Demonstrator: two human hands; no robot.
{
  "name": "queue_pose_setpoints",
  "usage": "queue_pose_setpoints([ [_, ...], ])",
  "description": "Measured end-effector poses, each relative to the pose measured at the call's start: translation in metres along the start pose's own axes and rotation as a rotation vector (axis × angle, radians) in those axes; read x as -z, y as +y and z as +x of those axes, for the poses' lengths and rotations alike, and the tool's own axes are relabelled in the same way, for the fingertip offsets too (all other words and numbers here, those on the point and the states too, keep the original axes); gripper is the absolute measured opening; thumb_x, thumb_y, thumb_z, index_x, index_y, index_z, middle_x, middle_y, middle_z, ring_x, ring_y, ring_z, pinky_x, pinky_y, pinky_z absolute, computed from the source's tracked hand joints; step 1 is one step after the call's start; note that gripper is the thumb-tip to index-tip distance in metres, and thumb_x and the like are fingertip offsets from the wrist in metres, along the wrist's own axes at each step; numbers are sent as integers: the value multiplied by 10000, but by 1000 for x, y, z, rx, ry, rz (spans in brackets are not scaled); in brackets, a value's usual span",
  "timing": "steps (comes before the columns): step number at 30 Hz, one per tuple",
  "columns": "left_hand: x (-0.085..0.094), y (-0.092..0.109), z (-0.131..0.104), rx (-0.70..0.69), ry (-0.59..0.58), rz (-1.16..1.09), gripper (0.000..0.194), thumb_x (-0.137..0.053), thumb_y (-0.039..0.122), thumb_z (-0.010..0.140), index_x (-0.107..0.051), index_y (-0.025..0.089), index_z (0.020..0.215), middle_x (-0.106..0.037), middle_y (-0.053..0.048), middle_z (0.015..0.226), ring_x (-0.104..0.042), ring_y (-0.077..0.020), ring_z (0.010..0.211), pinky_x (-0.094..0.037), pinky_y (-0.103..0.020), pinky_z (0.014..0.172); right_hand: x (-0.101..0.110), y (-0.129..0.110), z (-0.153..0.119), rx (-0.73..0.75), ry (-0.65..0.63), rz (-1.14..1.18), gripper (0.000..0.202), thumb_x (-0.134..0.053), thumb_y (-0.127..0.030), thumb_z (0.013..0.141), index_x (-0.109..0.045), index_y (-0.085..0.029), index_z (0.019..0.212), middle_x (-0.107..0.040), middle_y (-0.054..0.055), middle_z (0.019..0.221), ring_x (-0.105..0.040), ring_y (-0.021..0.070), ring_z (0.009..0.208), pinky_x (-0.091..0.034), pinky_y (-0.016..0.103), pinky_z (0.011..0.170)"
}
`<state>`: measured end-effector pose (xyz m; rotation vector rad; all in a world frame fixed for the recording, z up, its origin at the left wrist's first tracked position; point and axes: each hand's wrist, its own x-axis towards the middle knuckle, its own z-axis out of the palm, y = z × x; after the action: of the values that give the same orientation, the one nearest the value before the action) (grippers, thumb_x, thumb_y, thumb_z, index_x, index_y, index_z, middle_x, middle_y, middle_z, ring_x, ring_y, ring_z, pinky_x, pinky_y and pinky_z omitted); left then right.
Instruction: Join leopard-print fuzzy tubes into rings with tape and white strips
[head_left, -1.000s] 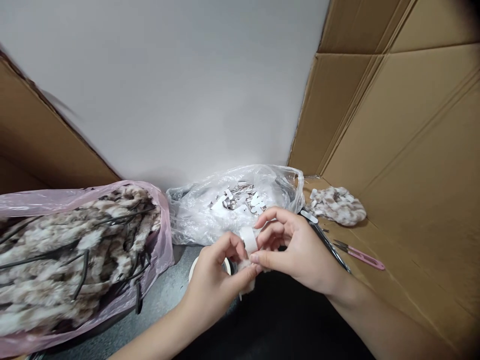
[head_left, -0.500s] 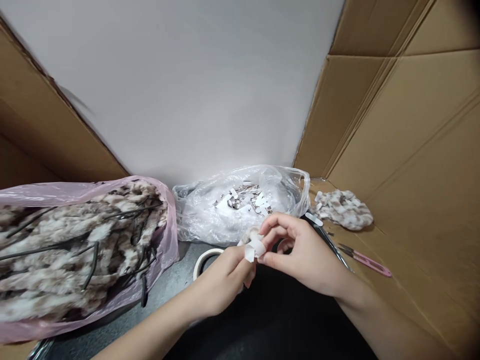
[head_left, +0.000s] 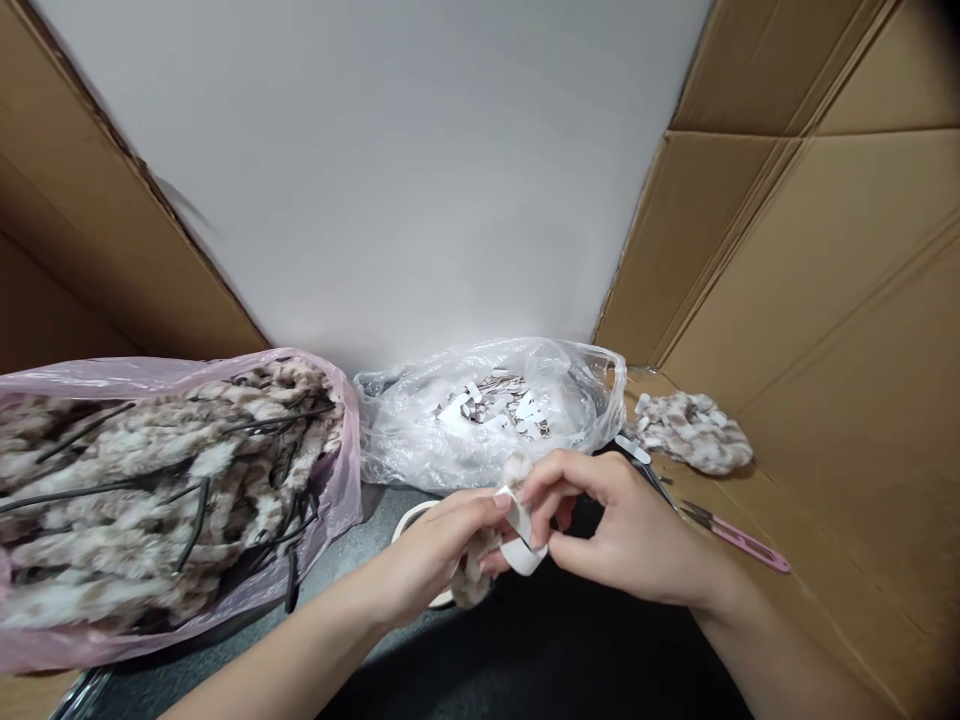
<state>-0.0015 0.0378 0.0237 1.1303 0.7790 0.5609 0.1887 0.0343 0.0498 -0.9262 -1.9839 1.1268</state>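
Observation:
My left hand (head_left: pixel 442 550) is closed around a brown-and-white furry piece (head_left: pixel 472 583), part of which shows below its fingers and part above. A white paper tag (head_left: pixel 523 556) curves around the fur between both hands. My right hand (head_left: pixel 607 520) pinches the tag's right side with curled fingers. Behind my left hand, a roll of cream tape (head_left: pixel 406 522) is partly covered. A clear plastic bag (head_left: pixel 405 440) with many white tags (head_left: pixel 495 405) lies just beyond the hands.
At the left, a pink plastic bag (head_left: pixel 346 440) holds furry strips (head_left: pixel 150 500) with black cords. To the right lie a furry bundle (head_left: pixel 694 432) and pink-handled snips (head_left: pixel 739 538). Cardboard panels (head_left: pixel 840 300) stand at both sides of a pale wall (head_left: pixel 420 180).
The white tag has turned and its loop has opened out lower down. More of the furry piece shows below my left hand. The whole view has shifted slightly.

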Motion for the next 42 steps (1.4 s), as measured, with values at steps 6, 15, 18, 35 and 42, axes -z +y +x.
queue_pose_setpoints([
  [6,14,2,1,-176,150,422,403,-315,452,954,-409,190,662,-349,50,592,-311,-105,541,-296,-242,551,6,15,6,18,-197,-24,406,-507,53,659,-624,-203,952,-714,-31,727,-678,130,684,-522,272,727],
  [15,18,7,-1,-544,214,1594,260,-394,252,956,-537,182,750,-568,-6,682,-485,-189,688,-355,-379,787,37,15,5,22,-29,-127,274,-667,-124,784,-667,-236,1034,-681,54,1179,-651,218,1006,-489,393,927],
  [18,7,-6,1,-599,176,1724,206,-444,243,933,-547,178,766,-624,-34,747,-523,-214,743,-357,-409,822,18,14,10,175,105,-138,186,-559,-111,855,-679,-228,936,-714,49,1073,-647,215,1015,-469,381,943],
  [35,0,-11,-1,-807,319,1864,180,-401,181,921,-545,169,813,-577,-20,751,-479,-218,767,-289,-382,836,-4,59,28,-564,-554,370,440,-374,-380,897,-657,-117,686,-641,47,515,-570,132,481,-439,218,481],
  [42,7,-11,-1,-923,349,1825,200,-389,157,932,-562,157,831,-625,-37,809,-492,-208,797,-296,-369,840,-21,69,28,-631,-283,769,133,-621,-262,729,-558,-154,773,-627,-3,596,-588,115,533,-428,206,514],
])
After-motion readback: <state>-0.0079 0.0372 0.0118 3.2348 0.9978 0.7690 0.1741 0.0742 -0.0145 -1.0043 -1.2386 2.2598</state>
